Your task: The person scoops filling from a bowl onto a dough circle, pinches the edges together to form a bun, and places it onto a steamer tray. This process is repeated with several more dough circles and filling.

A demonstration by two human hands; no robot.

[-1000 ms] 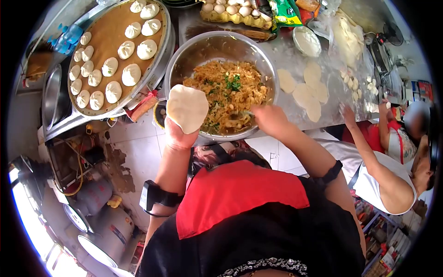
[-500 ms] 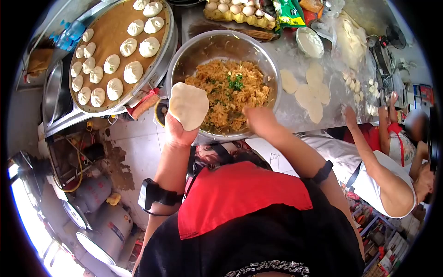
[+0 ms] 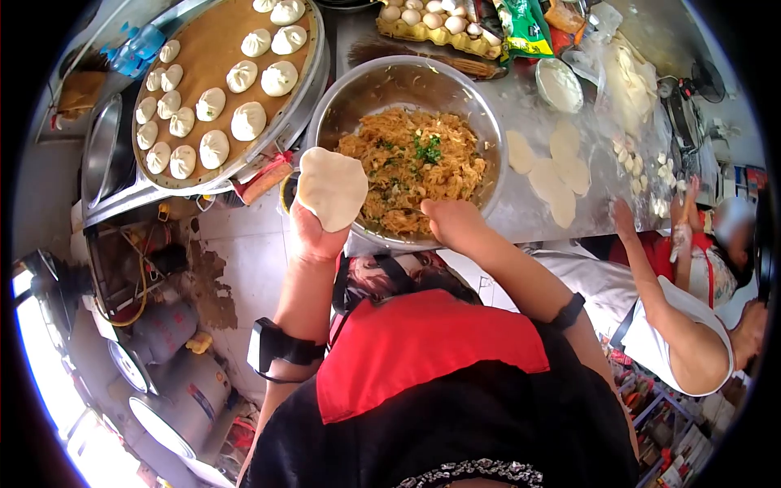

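On my left hand [image 3: 318,236] rests a flat, round dough wrapper [image 3: 332,189], held up at the near left rim of a big steel bowl [image 3: 327,114]. Shredded orange-brown filling [image 3: 411,163] with chopped green herbs lies in that bowl. My right hand [image 3: 450,221] is closed over the near right part of the filling; what its fingers hold, if anything, is hidden. Several more dough wrappers [image 3: 547,180] lie partly overlapping on the metal table [image 3: 508,213], right of the bowl.
Pleated buns [image 3: 248,121] stand on a round tray [image 3: 191,89] at the left. Behind the bowl are an egg carton [image 3: 439,37] and a whisk broom [image 3: 455,65]. A white-filled bowl [image 3: 560,85] and dough pieces [image 3: 630,163] sit to the right, where other people's hands [image 3: 622,218] work.
The whole view has shifted slightly, moving the table things rightward. My right hand has moved a little toward the near side of the bowl. My left hand still holds the wrapper.
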